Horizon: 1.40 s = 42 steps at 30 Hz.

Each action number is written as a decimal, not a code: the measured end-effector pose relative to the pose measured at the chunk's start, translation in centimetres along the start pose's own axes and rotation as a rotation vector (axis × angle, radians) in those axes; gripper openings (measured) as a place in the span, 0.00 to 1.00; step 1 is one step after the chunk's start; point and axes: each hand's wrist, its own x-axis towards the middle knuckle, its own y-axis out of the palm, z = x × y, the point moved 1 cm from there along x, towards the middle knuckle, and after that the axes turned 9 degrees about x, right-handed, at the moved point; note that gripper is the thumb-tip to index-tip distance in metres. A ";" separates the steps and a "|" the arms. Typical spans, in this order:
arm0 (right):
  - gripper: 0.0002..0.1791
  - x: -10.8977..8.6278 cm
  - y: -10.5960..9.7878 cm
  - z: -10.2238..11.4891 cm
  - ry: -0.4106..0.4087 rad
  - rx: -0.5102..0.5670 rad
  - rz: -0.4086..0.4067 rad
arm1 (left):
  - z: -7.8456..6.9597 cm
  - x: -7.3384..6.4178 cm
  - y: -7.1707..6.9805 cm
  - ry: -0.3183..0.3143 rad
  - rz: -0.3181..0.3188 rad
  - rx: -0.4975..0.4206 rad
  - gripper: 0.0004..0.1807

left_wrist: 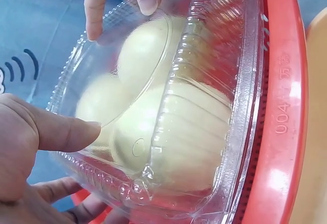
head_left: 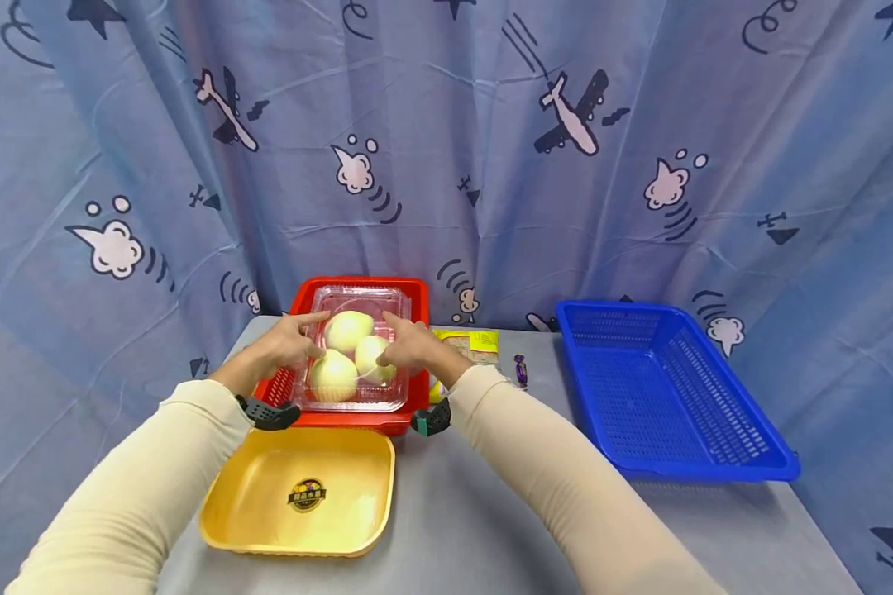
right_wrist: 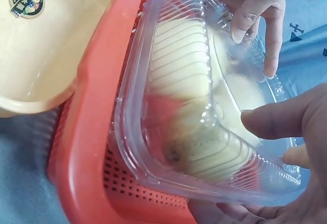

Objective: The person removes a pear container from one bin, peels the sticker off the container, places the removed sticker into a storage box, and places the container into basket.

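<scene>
A clear plastic clamshell box [head_left: 360,403] with three pale yellow-green round fruits [head_left: 333,376] inside sits tilted over a red basket [head_left: 365,283]. My left hand [head_left: 283,340] grips the box's left side, thumb on the lid and the other fingers around the edge. On the opposite side, my right hand [head_left: 414,343] holds it likewise; in the right wrist view its thumb [right_wrist: 276,119] lies on the lid and its fingers [right_wrist: 225,213] reach under the edge. The lid is closed over the fruits.
In front of the red basket stands a yellow plastic basin [head_left: 342,459] with a round label. A large blue basket [head_left: 640,388] occupies the right side of the table. Between them lie a yellow packet [head_left: 484,340] and a small purple-wrapped sweet [head_left: 520,370]. A patterned curtain [head_left: 446,165] hangs behind.
</scene>
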 end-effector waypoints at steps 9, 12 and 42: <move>0.51 0.3 1.1 -0.7 0.026 -0.027 0.001 | 1.1 0.3 0.9 -0.042 0.007 0.031 0.42; 0.51 0.3 1.4 -0.8 0.025 -0.062 -0.006 | 1.4 0.3 1.0 -0.061 0.007 0.035 0.42; 0.44 1.3 4.1 -1.6 0.071 -0.208 -0.016 | 3.3 1.7 2.8 -0.071 -0.022 0.138 0.39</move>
